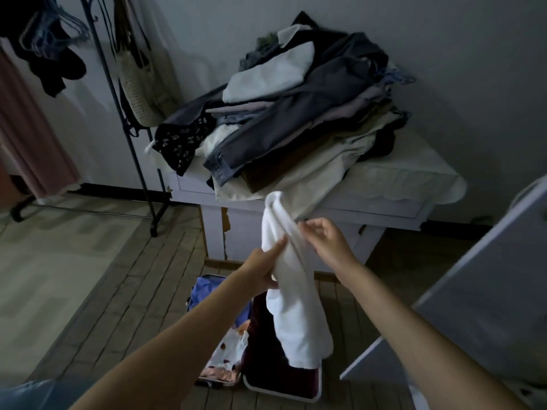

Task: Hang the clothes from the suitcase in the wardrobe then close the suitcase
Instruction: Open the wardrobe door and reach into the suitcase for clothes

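White garment (291, 294), bunched and hanging lengthwise, sits between both hands just in front of the counter (393, 184), its top fold reaching the counter's front edge and its lower end dangling over the open suitcase (260, 350) on the floor. The left hand (263, 272) grips the cloth from the near side, fingers wrapped into the fabric with the forefinger stretched up along it. The right hand (324, 238) is at the cloth's other side, thumb and fingertips drawn together at a fold; whether they actually pinch the fabric or only touch it is hard to tell.

Below the counter and toward the camera, the suitcase lies open on the wooden floor (118, 279), holding a blue-violet piece (207, 294), a pale flowered piece (226, 355) and a dark maroon piece (266, 344), the last partly hidden behind the hanging white cloth.

On the counter rests a large heap of folded clothes (296, 108): grey trousers, white and beige pieces, and a black patterned item at its left end. A pale cloth covers the counter top.

Left of the counter stands a dark metal clothes rack (130, 137) with a woven bag (139, 81) hanging from it, some hangers (53, 28) and dark garments higher up. A pink curtain (32, 137) hangs further left. Right of the counter, a pale panel (488, 291) leans into view, apparently a door.
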